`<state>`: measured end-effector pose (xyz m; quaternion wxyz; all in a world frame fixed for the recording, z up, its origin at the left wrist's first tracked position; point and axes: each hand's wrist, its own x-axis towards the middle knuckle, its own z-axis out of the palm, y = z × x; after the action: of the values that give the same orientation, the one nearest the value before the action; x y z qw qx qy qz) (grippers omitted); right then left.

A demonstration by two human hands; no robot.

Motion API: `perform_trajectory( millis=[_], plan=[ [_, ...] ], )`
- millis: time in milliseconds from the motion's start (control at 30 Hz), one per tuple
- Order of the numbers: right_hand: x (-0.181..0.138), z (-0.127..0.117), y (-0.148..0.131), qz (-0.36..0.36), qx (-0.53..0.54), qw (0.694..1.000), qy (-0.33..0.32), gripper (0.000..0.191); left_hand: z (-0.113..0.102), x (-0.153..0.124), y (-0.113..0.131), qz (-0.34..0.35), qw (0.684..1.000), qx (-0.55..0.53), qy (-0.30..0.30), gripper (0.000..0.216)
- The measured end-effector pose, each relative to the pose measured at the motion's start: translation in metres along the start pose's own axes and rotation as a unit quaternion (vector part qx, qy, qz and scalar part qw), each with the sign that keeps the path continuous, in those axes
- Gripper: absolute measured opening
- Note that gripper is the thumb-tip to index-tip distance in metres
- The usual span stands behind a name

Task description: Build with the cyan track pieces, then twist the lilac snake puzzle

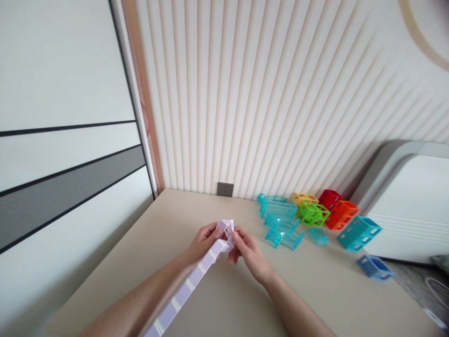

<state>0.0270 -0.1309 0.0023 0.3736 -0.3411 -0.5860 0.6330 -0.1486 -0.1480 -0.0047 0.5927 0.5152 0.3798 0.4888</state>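
A lilac snake puzzle (pixel 183 293), a stiff jointed chain with pale bands between its segments, is held up above the table between my two hands. Its far end is bent into a small angular loop, and the long straight part slants toward me over my left forearm. My left hand (pixel 204 239) pinches the bent end from the left, some fingers hidden behind it. From the other side, my right hand (pixel 248 250) grips the same bent end between thumb and fingers.
Clear teal plastic pieces (pixel 280 222) lie on the beige table (pixel 224 299) to the right. Beyond them stand yellow (pixel 305 199), green (pixel 313 214), red (pixel 329 199), orange (pixel 342 214), teal (pixel 359 232) and blue (pixel 375 267) open-sided blocks. A wall socket (pixel 225 189) is behind.
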Motion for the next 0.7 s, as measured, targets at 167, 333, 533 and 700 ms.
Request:
perform_trajectory(
  millis=[167,333,533,700],
  plan=[
    [0.003,0.001,0.007,-0.018,-0.044,0.999,0.023,0.053,0.001,0.003,0.002,0.03,0.999,0.01,0.012,0.044],
    [0.002,0.001,-0.001,-0.055,-0.089,0.993,0.051,0.051,0.002,-0.001,0.01,0.016,1.0,-0.001,-0.002,0.038],
    [0.0,-0.009,-0.009,-0.057,-0.119,0.99,0.046,0.048,-0.005,-0.001,0.01,-0.075,0.992,-0.072,-0.073,0.039],
    [0.001,-0.012,-0.007,-0.057,-0.135,0.989,0.037,0.049,-0.013,-0.001,0.014,-0.106,0.986,-0.085,-0.1,0.056]
  ],
)
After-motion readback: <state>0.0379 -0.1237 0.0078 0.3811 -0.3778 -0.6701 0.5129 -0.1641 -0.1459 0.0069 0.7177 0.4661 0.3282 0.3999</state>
